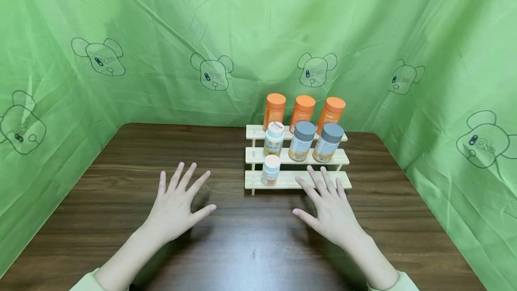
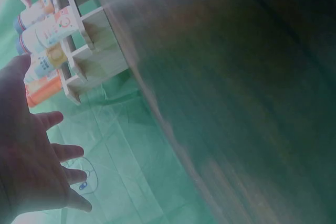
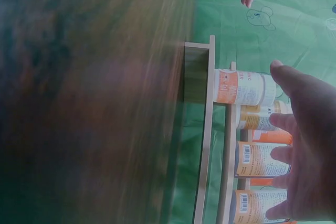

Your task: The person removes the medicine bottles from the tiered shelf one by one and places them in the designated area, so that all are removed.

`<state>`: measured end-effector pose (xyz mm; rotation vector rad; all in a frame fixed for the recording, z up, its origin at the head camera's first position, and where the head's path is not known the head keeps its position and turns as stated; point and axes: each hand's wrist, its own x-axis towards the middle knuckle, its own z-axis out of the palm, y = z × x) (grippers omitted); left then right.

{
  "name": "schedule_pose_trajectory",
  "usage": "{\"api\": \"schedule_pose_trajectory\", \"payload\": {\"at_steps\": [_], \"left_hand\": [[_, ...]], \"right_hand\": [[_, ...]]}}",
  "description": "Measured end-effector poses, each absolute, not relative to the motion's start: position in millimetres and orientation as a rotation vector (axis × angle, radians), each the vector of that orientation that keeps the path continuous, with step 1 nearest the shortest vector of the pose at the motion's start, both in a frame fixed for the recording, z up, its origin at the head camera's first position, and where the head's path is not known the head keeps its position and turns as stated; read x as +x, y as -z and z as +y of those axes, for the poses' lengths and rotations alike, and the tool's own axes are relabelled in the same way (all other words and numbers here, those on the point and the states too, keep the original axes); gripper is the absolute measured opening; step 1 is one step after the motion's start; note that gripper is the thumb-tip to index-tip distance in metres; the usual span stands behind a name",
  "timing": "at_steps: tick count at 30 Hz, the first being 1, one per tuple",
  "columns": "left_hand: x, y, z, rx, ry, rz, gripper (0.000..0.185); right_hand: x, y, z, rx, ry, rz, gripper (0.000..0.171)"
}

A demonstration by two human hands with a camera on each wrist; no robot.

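My left hand (image 1: 174, 208) is spread over the table left of a three-tier wooden shelf (image 1: 299, 181), holding nothing. My right hand (image 1: 333, 214) is spread in front of the shelf's right part, its fingertips overlapping the lowest tier in the head view; contact cannot be told. On that tier, at the left, stands a small white bottle (image 1: 271, 170). The middle tier bears a white-capped bottle (image 1: 273, 140) and two grey-capped bottles, one central (image 1: 302, 141) and one right (image 1: 327, 143). Three orange bottles (image 1: 275, 111) stand on the top tier.
The dark wooden table (image 1: 250, 237) runs under both hands. Green curtains (image 1: 258, 35) with bear-head drawings enclose its back and sides. The shelf stands near the table's back edge, right of centre.
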<state>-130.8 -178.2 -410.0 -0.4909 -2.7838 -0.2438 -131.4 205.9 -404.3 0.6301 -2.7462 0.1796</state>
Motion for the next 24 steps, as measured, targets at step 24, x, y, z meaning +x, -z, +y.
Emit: {"api": "schedule_pose_trajectory", "payload": {"at_steps": [24], "left_hand": [[-140, 378, -169, -0.508, 0.245, -2.756, 0.081]], "right_hand": [[-137, 388, 216, 0.654, -0.174, -2.714, 0.074]]}}
